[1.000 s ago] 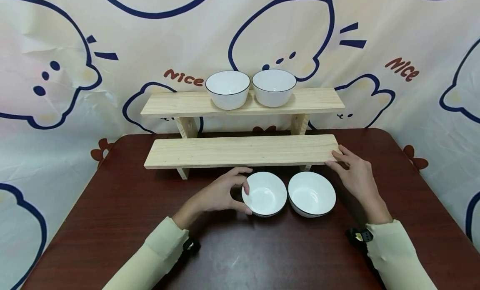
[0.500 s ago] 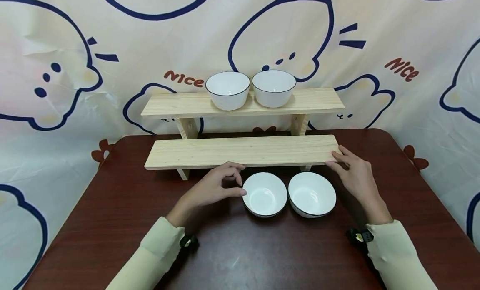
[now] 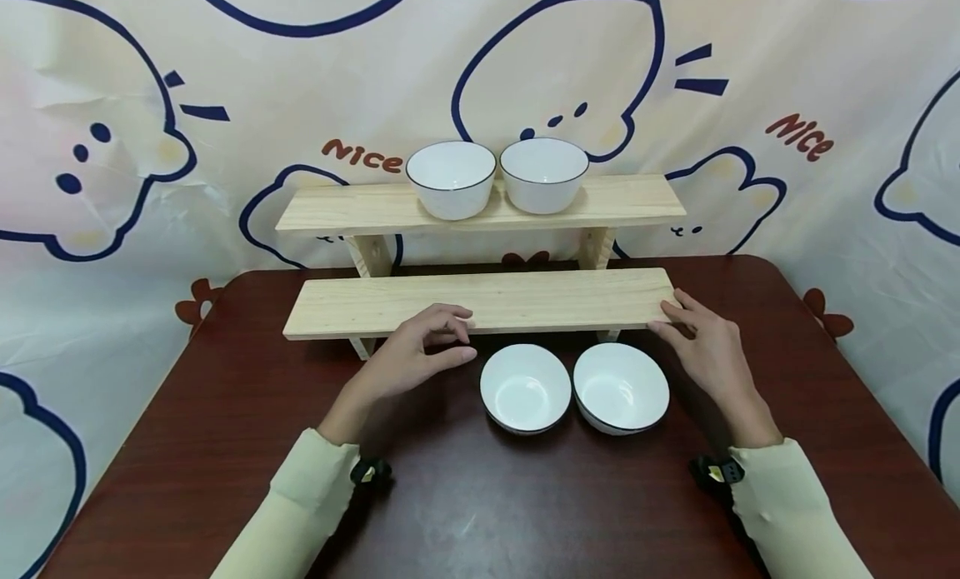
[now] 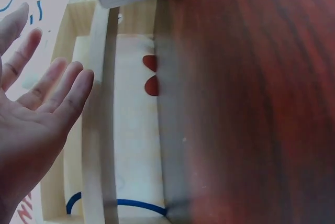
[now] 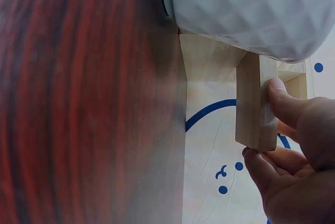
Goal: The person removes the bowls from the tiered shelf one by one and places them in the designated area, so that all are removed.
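My left hand hovers before the lower board's front edge, fingers loosely bent and holding nothing. In the left wrist view this hand has its fingers spread beside the wooden shelf. To its right on the table stand a white dark-rimmed bowl and a second bowl, side by side. My right hand grips the right end of the two-tier wooden shelf's lower board. Up close, the thumb lies on the board's edge and fingertips meet its end. The nearby bowl shows a diamond-patterned side.
Two more white bowls, a left one and a right one, stand on the upper board. The shelf sits at the back of the dark red-brown table. A printed cloth hangs behind it.
My left hand has let go of the left table bowl and moved left and slightly up, away from it. The right hand stays on the board's end, and the bowls stand where they were.
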`<state>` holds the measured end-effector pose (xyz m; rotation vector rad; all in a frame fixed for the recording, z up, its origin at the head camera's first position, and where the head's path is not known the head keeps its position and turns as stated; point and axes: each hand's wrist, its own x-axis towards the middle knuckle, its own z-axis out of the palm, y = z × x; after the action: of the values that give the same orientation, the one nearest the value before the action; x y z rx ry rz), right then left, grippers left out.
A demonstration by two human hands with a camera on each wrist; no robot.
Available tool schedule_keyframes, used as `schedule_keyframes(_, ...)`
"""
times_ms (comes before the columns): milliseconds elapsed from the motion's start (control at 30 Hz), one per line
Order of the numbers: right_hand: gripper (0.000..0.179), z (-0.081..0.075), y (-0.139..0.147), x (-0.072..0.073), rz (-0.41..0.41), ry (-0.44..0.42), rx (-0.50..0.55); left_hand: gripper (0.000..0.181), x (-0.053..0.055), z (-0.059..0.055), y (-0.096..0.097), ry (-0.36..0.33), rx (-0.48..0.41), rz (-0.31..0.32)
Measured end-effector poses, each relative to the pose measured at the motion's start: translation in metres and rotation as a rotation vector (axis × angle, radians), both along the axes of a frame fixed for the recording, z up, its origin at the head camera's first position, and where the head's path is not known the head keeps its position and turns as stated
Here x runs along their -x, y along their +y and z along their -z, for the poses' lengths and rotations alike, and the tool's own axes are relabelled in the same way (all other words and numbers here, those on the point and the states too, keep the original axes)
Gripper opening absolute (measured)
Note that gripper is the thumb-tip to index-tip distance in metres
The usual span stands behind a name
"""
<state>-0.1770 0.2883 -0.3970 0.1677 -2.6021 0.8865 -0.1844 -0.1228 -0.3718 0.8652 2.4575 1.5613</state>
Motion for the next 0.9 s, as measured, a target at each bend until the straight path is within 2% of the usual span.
schedule_keyframes(433, 0.046, 0.000, -0.001, 0.001, -0.009, 0.009, 0.013, 0.013, 0.016, -0.015, -0.012, -0.003, -0.018, -0.093)
schedule_keyframes(600, 0.045, 0.001, 0.000, 0.000, -0.006, 0.008, 0.008, 0.016, 0.026, -0.025, -0.016, 0.055, -0.014, -0.154)
schedule_keyframes(900, 0.045, 0.000, -0.001, 0.000, -0.004, 0.004, 0.002, 0.018, 0.040, -0.038, -0.022, 0.167, -0.093, -0.256)
